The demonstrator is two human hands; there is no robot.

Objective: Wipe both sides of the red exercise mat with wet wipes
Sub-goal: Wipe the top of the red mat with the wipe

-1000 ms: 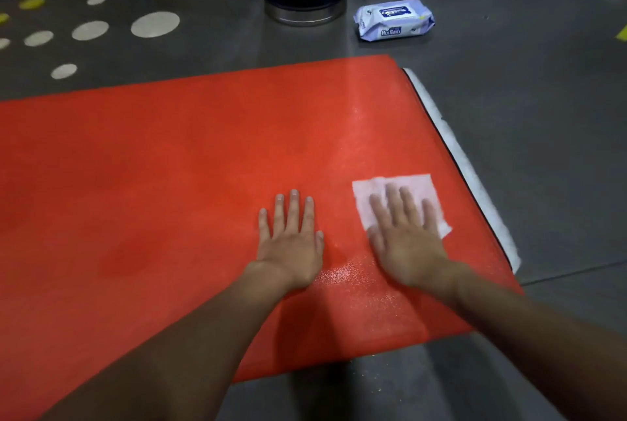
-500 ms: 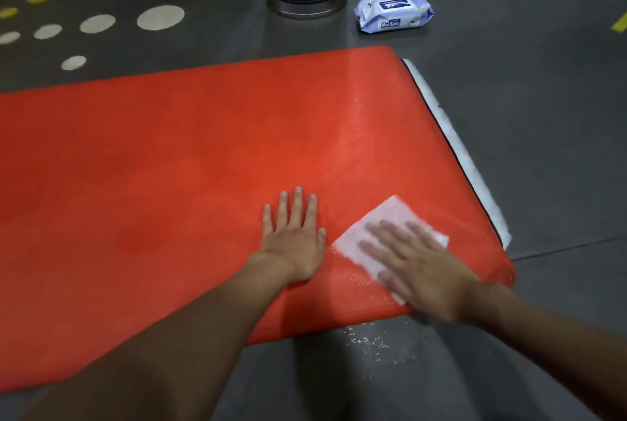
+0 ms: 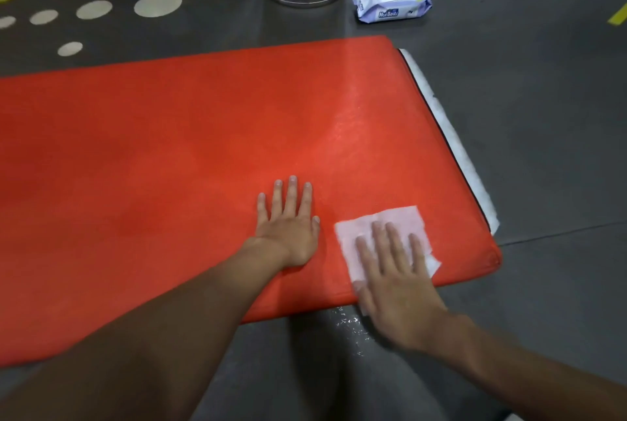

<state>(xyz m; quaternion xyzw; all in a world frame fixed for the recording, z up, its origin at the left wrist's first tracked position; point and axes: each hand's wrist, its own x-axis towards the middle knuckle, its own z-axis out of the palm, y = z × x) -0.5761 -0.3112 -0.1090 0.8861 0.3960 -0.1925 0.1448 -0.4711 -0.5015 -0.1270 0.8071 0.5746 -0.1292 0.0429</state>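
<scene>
The red exercise mat (image 3: 203,156) fills the frame's centre on the floor. A wet wipe (image 3: 380,234) is pressed flat at its lower-right corner under the spread right hand (image 3: 397,281); the left hand (image 3: 288,227), fingers together, steadies it. Overlapping strokes should be kept, with even pressure.
</scene>
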